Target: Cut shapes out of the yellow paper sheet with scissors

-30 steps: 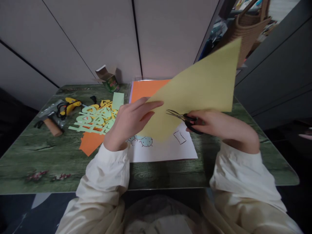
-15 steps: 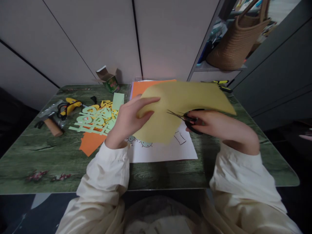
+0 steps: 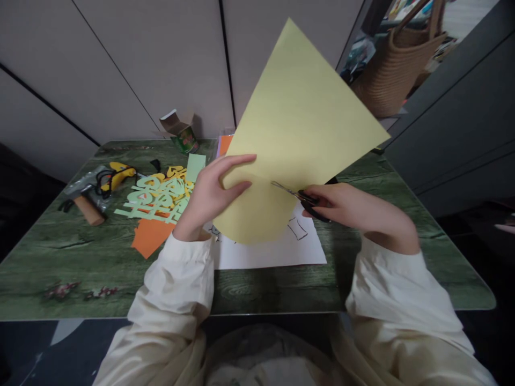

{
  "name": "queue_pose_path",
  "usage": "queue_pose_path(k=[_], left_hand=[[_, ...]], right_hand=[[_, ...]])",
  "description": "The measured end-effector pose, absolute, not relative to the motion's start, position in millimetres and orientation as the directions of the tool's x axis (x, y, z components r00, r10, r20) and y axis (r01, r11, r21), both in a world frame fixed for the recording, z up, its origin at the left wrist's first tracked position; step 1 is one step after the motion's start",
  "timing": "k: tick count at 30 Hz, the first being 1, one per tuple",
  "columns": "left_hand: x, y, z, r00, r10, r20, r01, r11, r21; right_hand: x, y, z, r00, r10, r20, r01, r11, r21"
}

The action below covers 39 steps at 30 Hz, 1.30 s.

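A large sheet of yellow paper [image 3: 309,107] stands up in front of me, its top corner high against the cabinet and its lower edge rounded. My left hand [image 3: 213,193] grips its left side, thumb and forefinger lying on the near face. Black-handled scissors [image 3: 293,193] are in my right hand [image 3: 338,203], its fingers in the handles. Their blades point left across the yellow sheet and look nearly closed. Beneath the yellow sheet lies white paper [image 3: 269,257] with black line drawings, partly covered.
Green and yellow paper cut-outs [image 3: 161,195] are heaped at the left, with orange paper [image 3: 153,236] below. Further left lie a wooden-handled hammer [image 3: 88,209] and a yellow corded tool [image 3: 118,174]. An opened small box [image 3: 185,136] stands behind. A woven bag [image 3: 386,80] sits on a shelf.
The yellow sheet has swung from drooping rightward to standing upright, its far part raised. My right hand with the scissors has shifted slightly left; my left hand has barely moved.
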<state>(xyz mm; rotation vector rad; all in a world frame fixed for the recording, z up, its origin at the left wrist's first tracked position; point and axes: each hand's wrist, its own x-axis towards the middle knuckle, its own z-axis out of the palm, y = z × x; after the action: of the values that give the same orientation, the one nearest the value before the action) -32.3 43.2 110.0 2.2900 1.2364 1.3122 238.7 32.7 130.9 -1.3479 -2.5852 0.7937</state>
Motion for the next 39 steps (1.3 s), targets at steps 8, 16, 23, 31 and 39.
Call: queue_pose_path(k=[8, 16, 23, 31, 39], left_hand=[[-47, 45, 114, 0.277, 0.777, 0.566, 0.521, -0.616, 0.591], [-53, 45, 116, 0.318, 0.776, 0.544, 0.479, -0.627, 0.614], [-49, 41, 118, 0.365, 0.79, 0.493, 0.483, -0.613, 0.625], [-49, 41, 117, 0.381, 0.785, 0.488, 0.437, -0.618, 0.653], [-51, 42, 115, 0.396, 0.778, 0.487, 0.378, -0.622, 0.686]], right_hand=[[240, 36, 129, -0.66, 0.725, -0.197, 0.677, 0.46, -0.574], [237, 37, 128, -0.683, 0.696, -0.219, 0.648, 0.44, -0.621], [236, 35, 127, -0.658, 0.719, -0.223, 0.677, 0.435, -0.594], [236, 36, 127, -0.721, 0.642, -0.263, 0.626, 0.439, -0.645], [234, 34, 133, -0.751, 0.603, -0.268, 0.597, 0.446, -0.667]])
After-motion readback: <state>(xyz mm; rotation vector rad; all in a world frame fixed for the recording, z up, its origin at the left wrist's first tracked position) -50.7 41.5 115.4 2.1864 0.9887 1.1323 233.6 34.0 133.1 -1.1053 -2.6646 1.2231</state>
